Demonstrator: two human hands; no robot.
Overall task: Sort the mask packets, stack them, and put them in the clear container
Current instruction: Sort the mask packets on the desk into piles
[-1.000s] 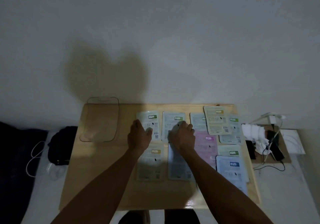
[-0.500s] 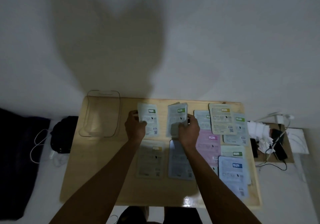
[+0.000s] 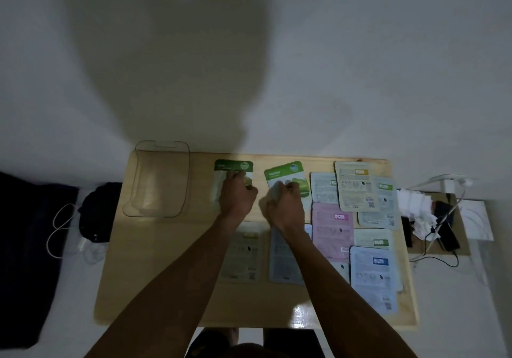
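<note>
Several mask packets lie on a light wooden table (image 3: 166, 260). My left hand (image 3: 237, 195) grips a packet with a dark green top (image 3: 233, 165), its printed front facing up. My right hand (image 3: 284, 205) grips a second green-fronted packet (image 3: 285, 175) just to the right. Both packets are at the table's far edge. Below my hands lie a beige packet (image 3: 243, 258) and a grey-blue packet (image 3: 282, 263), backs up. To the right are a pink packet (image 3: 332, 227), a light blue packet (image 3: 374, 277) and several pale ones (image 3: 356, 186). The clear container (image 3: 159, 180) stands at the far left of the table.
A white wall rises behind the table. To the right, a small stand (image 3: 465, 244) holds a black phone (image 3: 448, 235), cables and crumpled white cloth (image 3: 415, 205). A black bundle (image 3: 98, 211) and a white cable (image 3: 58, 233) lie on the floor to the left.
Both hands picked up the two far packets and turned them over, so their green fronts now face up. The camera view shifted slightly.
</note>
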